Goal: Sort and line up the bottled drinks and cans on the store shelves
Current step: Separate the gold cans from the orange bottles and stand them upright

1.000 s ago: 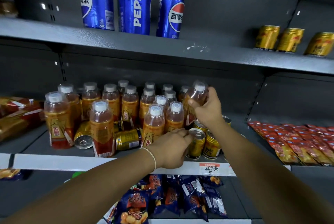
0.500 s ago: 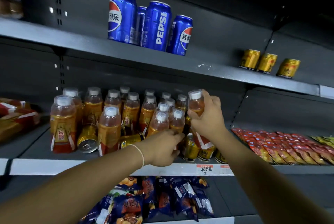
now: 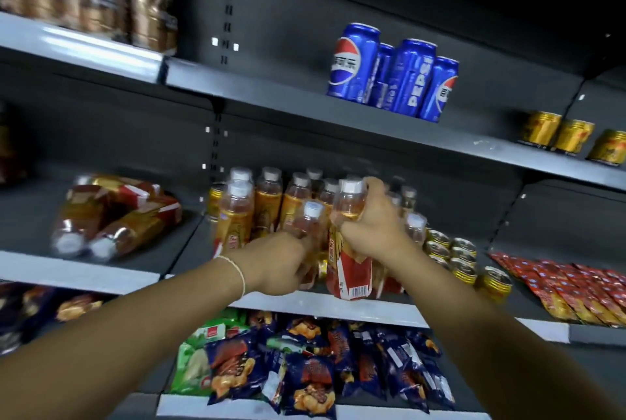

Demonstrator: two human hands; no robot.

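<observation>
Head camera, looking up at dark store shelves.

In the right hand (image 3: 369, 230), an orange drink bottle (image 3: 350, 270) with a white cap and a red label. Fingers curled tight round its upper half. Held a bit tilted in front of the other bottles, its bottom down by the front edge of the middle shelf (image 3: 325, 306).

Left hand (image 3: 277, 264) just beside it, with a white bracelet (image 3: 237, 270) on the wrist. Fingers curled in at the foot of a smaller bottle (image 3: 306, 221). Cannot tell what they are holding: too blurry and partly hidden.

Behind both hands, a bunch of standing bottles (image 3: 267, 203) on the same shelf. To the right of them, small gold cans (image 3: 454, 257) in a loose row.

On the shelf above, four blue cans (image 3: 393, 76) close together. More gold cans up there (image 3: 572, 137), well off to the right.

At the left, big bottles lying down (image 3: 111, 216). At the far right, red packets (image 3: 576, 284). Down below, snack bags (image 3: 315, 365).
</observation>
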